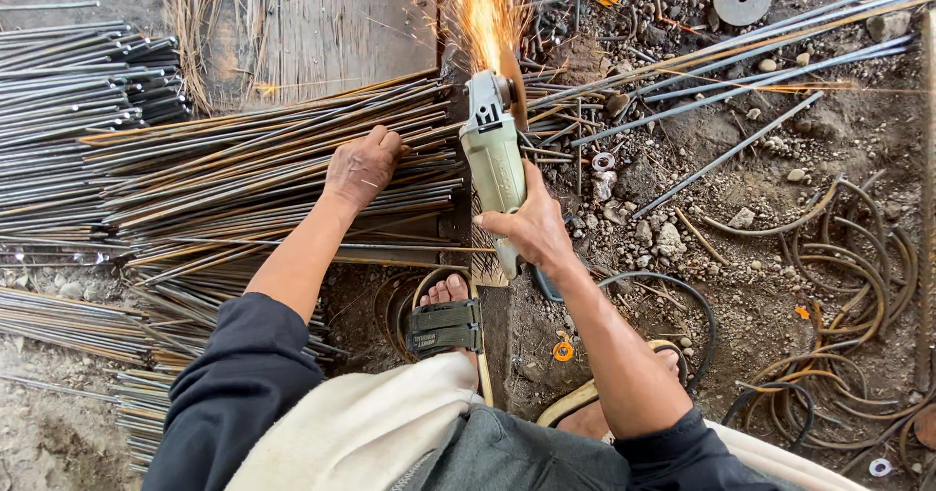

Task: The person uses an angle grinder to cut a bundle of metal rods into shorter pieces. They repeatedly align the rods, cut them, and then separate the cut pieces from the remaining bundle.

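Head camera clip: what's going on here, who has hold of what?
A person is cutting a bundle of steel rods with a pale green angle grinder. The right hand grips the grinder's body, its disc at the rod ends and throwing sparks upward. The left hand presses flat on the rods. A sandalled foot stands just below, on dirt strewn with loose rods and coiled wire.

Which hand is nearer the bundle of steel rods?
Left. The left hand presses flat on the bundle of steel rods; the right hand grips the angle grinder at its cut end.
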